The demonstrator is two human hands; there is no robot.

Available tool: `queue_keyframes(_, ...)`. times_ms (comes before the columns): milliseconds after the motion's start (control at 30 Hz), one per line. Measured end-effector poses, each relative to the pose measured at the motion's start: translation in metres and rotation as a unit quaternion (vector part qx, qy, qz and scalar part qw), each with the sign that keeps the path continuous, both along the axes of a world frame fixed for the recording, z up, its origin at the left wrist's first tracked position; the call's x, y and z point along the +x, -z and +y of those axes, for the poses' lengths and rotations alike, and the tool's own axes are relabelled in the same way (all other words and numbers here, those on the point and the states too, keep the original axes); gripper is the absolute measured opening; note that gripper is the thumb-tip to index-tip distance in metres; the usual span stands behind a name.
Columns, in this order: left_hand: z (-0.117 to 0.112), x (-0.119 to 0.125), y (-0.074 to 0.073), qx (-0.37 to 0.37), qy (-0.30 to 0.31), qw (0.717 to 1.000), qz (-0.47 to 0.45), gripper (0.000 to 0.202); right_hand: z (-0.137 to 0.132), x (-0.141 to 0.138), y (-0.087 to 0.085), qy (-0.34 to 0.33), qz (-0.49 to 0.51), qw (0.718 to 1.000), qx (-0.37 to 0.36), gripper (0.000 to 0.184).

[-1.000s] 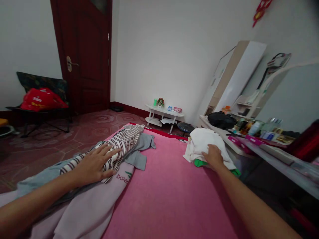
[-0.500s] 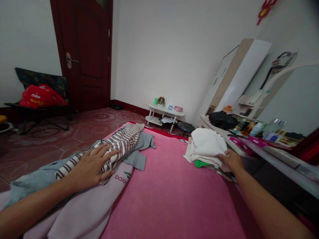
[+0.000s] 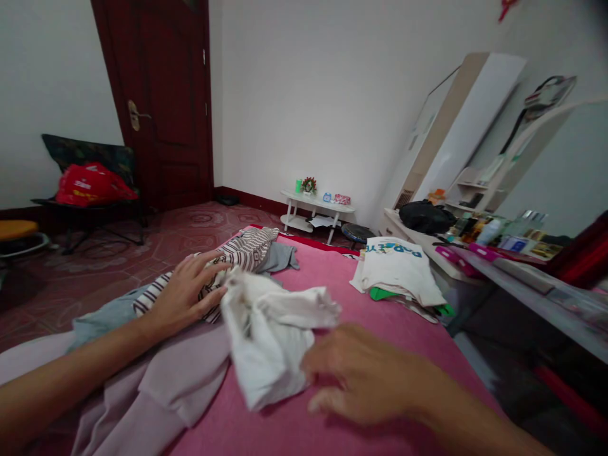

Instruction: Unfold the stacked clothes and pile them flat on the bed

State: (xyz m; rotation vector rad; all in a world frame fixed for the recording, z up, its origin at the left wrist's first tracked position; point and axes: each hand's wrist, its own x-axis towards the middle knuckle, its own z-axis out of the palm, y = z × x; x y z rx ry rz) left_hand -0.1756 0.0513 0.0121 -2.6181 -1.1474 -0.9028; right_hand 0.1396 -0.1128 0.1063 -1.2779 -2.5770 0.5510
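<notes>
Well, closest in, the right hand (image 3: 351, 373) is a blur at the edge of a crumpled white garment (image 3: 268, 342), its fingers curved; I can't tell whether they pinch the cloth. That garment is over the pink bedspread (image 3: 325, 266), between both hands. The left hand (image 3: 190, 291) rests on a striped garment (image 3: 251, 246), fingers slightly spread. Farther off, folded clothes (image 3: 399, 271) sit stacked, and a low white table (image 3: 316, 201) stands by the wall (image 3: 304, 95).

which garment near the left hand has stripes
The cream garment under the left hand: dark stripes run across it; the white garment, mauve garment and grey garment show none.
</notes>
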Motion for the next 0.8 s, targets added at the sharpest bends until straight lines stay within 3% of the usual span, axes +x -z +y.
queue_keyframes(67, -0.017, 0.011, -0.007, -0.030, 0.055, 0.998, 0.013, 0.043, -0.013, -0.012, 0.011, -0.008, -0.026, 0.999, -0.016, 0.011)
queue_keyframes(167, -0.040, 0.032, -0.005, -0.109, 0.115, 0.986, 0.061, 0.049, 0.007, -0.008, 0.035, 0.080, 0.032, 0.996, 0.038, 0.011)
queue_keyframes(267, -0.054, 0.049, 0.003, -0.139, 0.114, 0.980, 0.090, 0.056, 0.039, -0.009, 0.064, 0.151, 0.099, 0.982, 0.049, 0.048)
queue_keyframes(333, -0.058, 0.053, 0.005, -0.152, 0.119, 0.977, 0.094, 0.056, 0.049, -0.020, 0.082, 0.150, 0.110, 0.982, 0.020, 0.075)
queue_keyframes(367, -0.058, 0.053, 0.005, -0.160, 0.123, 0.975, 0.094, 0.055, 0.049, -0.027, 0.088, 0.142, 0.107, 0.984, 0.004, 0.078)
queue_keyframes(467, -0.056, 0.047, 0.001, -0.181, 0.132, 0.970, 0.095, 0.051, 0.033, -0.040, 0.090, 0.119, 0.129, 0.984, -0.034, 0.043)
queue_keyframes(500, -0.055, 0.044, 0.000, -0.187, 0.131, 0.969, 0.095, 0.051, 0.023, -0.039, 0.084, 0.112, 0.157, 0.980, -0.046, 0.032)
queue_keyframes(567, -0.053, 0.039, -0.004, -0.197, 0.136, 0.966, 0.098, 0.052, 0.000, -0.025, 0.065, 0.113, 0.248, 0.961, -0.043, 0.027)
queue_keyframes(600, -0.054, 0.037, -0.006, -0.202, 0.150, 0.962, 0.104, 0.052, -0.014, -0.013, 0.054, 0.133, 0.298, 0.945, -0.015, 0.028)
queue_keyframes(667, -0.057, 0.037, -0.011, -0.211, 0.196, 0.951, 0.111, 0.046, -0.040, 0.014, 0.033, 0.235, 0.381, 0.886, 0.124, 0.021)
queue_keyframes(733, -0.065, 0.041, -0.014, -0.222, 0.237, 0.940, 0.106, 0.042, -0.063, 0.042, 0.021, 0.379, 0.393, 0.794, 0.266, 0.013)
queue_keyframes(800, -0.076, 0.048, -0.013, -0.237, 0.253, 0.932, 0.101, 0.040, -0.080, 0.067, 0.021, 0.490, 0.382, 0.702, 0.348, 0.026)
